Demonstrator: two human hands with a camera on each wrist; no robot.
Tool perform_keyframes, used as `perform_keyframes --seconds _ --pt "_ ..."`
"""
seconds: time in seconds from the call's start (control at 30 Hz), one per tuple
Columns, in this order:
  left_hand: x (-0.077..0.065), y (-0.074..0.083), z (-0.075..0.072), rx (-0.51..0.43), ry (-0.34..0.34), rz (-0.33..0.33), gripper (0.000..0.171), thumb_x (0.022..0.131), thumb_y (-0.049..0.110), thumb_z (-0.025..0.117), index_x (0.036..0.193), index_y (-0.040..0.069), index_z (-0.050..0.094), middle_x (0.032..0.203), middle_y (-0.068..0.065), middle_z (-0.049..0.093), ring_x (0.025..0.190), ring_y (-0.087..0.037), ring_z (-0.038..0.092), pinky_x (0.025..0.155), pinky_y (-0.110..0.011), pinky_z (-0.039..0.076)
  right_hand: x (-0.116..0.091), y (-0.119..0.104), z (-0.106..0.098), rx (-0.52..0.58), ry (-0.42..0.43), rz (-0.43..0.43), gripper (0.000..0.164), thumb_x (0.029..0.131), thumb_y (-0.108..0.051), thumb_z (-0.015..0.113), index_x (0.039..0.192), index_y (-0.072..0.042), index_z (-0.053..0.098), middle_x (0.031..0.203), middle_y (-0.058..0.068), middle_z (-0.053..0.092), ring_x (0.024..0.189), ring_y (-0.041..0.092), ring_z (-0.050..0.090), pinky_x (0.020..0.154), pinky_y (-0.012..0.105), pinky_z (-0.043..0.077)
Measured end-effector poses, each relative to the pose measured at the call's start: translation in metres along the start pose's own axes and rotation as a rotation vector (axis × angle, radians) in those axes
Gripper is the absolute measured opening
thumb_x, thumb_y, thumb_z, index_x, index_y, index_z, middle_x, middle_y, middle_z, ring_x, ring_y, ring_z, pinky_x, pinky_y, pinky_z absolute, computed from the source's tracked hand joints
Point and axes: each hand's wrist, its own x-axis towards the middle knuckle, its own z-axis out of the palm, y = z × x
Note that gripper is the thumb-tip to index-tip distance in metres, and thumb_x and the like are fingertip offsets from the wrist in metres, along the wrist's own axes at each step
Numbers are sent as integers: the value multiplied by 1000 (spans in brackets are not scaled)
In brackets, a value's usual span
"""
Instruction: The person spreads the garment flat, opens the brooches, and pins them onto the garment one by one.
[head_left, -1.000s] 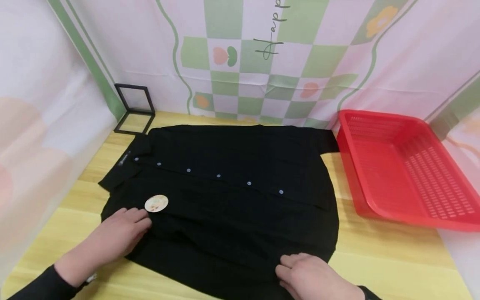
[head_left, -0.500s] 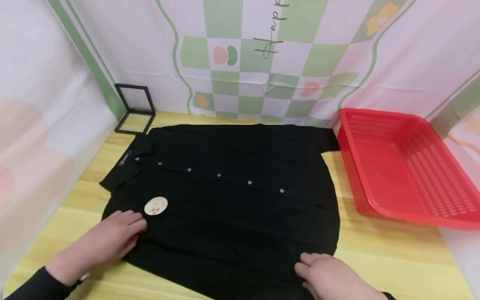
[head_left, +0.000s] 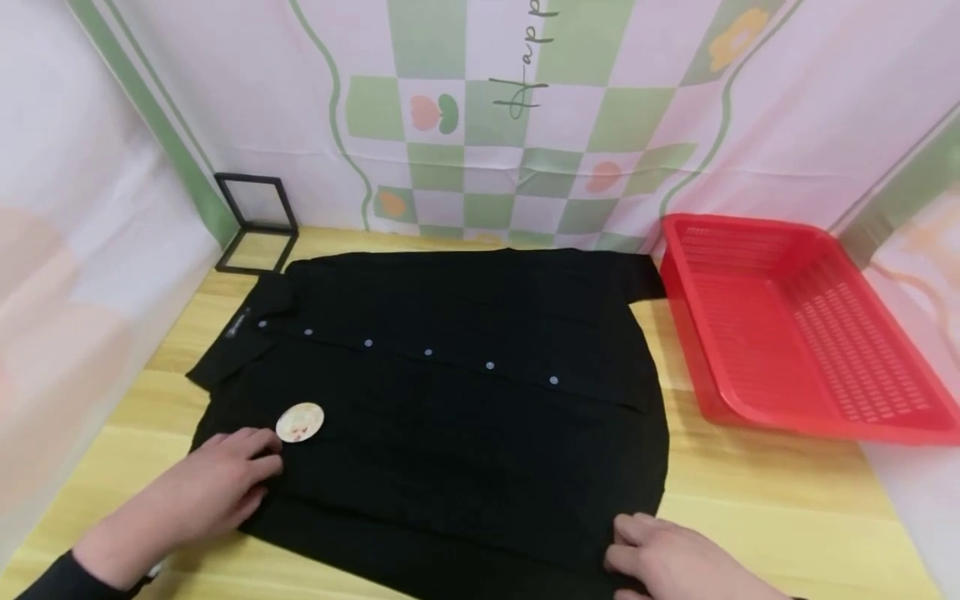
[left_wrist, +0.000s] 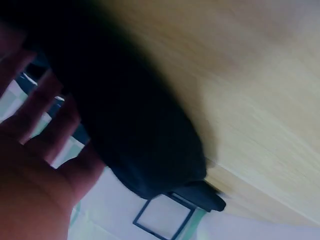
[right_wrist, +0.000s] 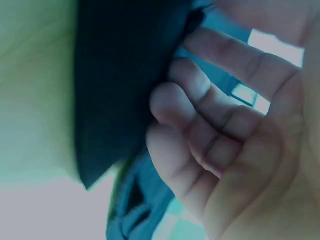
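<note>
A black button-up shirt (head_left: 450,450) lies spread front side up on a wooden table, its collar (head_left: 238,342) to the left. My left hand (head_left: 217,487) rests on the shirt's near left part, beside a round printed disc (head_left: 300,422) lying on the cloth. In the left wrist view, the fingers (left_wrist: 55,132) of that hand reach out against the black cloth (left_wrist: 135,115). At the near right edge of the shirt, my right hand (head_left: 675,558) touches the fabric. Its fingers (right_wrist: 172,107) are loosely bent against the cloth in the right wrist view.
A red plastic basket (head_left: 701,350) stands at the right, close to the shirt's far sleeve (head_left: 641,279). At the back left, a black hinged frame (head_left: 255,227) stands propped open. A patterned curtain (head_left: 555,167) closes off the back of the wooden table (head_left: 772,508).
My right hand has slid to the right along the shirt's near part, and the creases there look flatter. The left hand has shifted slightly left and down. The view has turned a little.
</note>
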Motion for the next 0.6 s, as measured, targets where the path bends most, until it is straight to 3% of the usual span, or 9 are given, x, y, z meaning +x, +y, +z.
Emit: perform_keyframes --seconds 0.03,0.13,0.23,0.27,0.33,0.4,0.47,0.53,0.6 --pt "0 2 -1 4 -10 -16 19 74 17 79 81 22 63 98 3 55 87 -20 56 64 -43 45 1 -1 0 -21 34 11 19 84 -32 79 82 -31 60 83 -21 34 70 -3 36 59 12 30" --pt "2 2 -3 33 55 -50 15 75 22 78 77 21 64 89 5 50 76 -16 49 59 -39 41 6 1 -6 -108 165 112 19 82 -38 81 89 -26 68 90 -17 44 79 1 46 65 18 42" --pt "4 -2 -6 59 80 -143 22 77 27 78 90 12 69 94 -4 53 79 -22 52 62 -43 45 10 10 -9 -181 180 283 53 76 -43 85 119 -16 70 119 3 58 104 20 58 83 39 51" --pt "4 -3 -6 57 48 -194 33 78 30 79 100 8 70 102 -11 55 86 -30 56 66 -48 48 10 14 -9 -189 145 346 68 74 -47 85 131 -14 65 130 11 55 113 29 56 86 49 50" --pt "2 -6 -4 29 -78 -304 59 79 38 81 124 5 63 122 -25 53 106 -47 55 77 -59 49 10 22 -8 -160 25 459 88 74 -58 80 146 -15 52 146 23 43 127 44 47 90 62 45" --pt "1 -8 -2 -17 -208 -392 80 79 49 81 141 7 53 138 -34 42 120 -60 43 85 -67 44 9 28 -9 -97 -104 562 97 74 -69 74 151 -18 46 153 23 36 133 48 39 92 66 41" --pt "1 -12 -2 -57 -307 -436 88 80 57 77 147 10 47 142 -37 37 120 -67 38 87 -69 43 9 33 -13 -43 -189 609 98 73 -76 67 150 -18 48 152 23 37 133 47 40 93 67 40" --pt "5 -15 -5 -83 -357 -443 88 80 62 73 147 11 48 141 -38 38 118 -68 40 86 -68 44 11 37 -19 -35 -197 619 94 74 -77 66 143 -14 55 145 22 45 128 43 47 94 64 42" --pt "12 -18 -12 -68 -374 -441 86 80 65 71 143 9 53 137 -35 44 114 -62 48 84 -65 47 16 43 -25 -70 -129 599 86 76 -71 70 135 -9 61 137 23 52 119 41 54 92 61 45"
